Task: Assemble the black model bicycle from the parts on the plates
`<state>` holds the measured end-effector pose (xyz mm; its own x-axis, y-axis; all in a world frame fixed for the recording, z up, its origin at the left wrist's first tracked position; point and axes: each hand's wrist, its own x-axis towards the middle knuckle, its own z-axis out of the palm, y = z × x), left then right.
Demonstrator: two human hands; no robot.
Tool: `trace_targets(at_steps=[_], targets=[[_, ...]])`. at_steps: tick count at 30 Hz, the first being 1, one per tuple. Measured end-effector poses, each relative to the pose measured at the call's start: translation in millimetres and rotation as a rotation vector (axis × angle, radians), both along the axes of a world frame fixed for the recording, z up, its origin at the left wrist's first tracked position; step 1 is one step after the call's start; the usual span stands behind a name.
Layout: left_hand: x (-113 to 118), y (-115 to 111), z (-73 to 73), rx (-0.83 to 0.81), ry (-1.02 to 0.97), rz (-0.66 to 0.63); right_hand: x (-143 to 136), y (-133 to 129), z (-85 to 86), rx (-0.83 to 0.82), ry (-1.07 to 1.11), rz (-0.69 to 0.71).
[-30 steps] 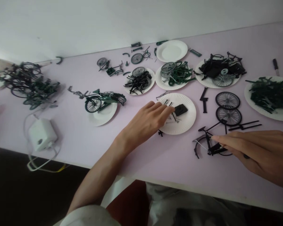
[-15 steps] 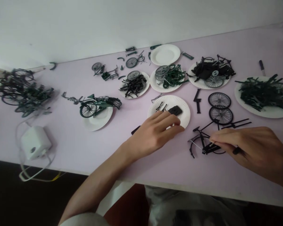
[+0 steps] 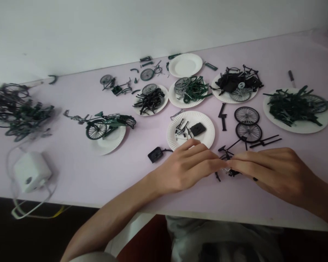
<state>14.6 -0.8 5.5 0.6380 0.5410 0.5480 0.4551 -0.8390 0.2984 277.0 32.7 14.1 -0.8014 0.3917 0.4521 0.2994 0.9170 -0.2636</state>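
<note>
My right hand [image 3: 278,171] is closed on a slim tool, mostly hidden, with a small dark end [image 3: 255,179] showing below the fingers. My left hand [image 3: 186,167] reaches across with its fingertips pinched against the right fingertips; anything in that pinch is too small to make out. Beneath both hands lies a black model bicycle frame [image 3: 235,173], partly covered by the fingers. Two spoked wheels [image 3: 247,115] lie just beyond it, with thin black parts [image 3: 265,141] to their right. Behind my left hand, a paper plate [image 3: 211,133] carries small metal pieces and a black block [image 3: 198,129].
Plates of dark bicycle parts [image 3: 297,109] stand along the back and right. A screwdriver [image 3: 291,77] lies behind the rightmost plate. To the left are an assembled green bicycle [image 3: 109,123], a heap of bicycles [image 3: 22,112] and a white cabled box [image 3: 32,171].
My left hand has moved right, from over the plate of small pieces to my right fingertips. My right hand has shifted slightly left over the frame. The view has turned a little.
</note>
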Motion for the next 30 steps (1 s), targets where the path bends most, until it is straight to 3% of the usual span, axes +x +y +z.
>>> trace_targets(at_steps=[18,30], targets=[[3,-3,8.7,-0.012,-0.014,-0.020,0,-3,-1.2,0.070,0.015,0.020],[5,-4,0.9,0.030,-0.058,-0.016,-5,-11,1.0,-0.188,0.079,0.071]])
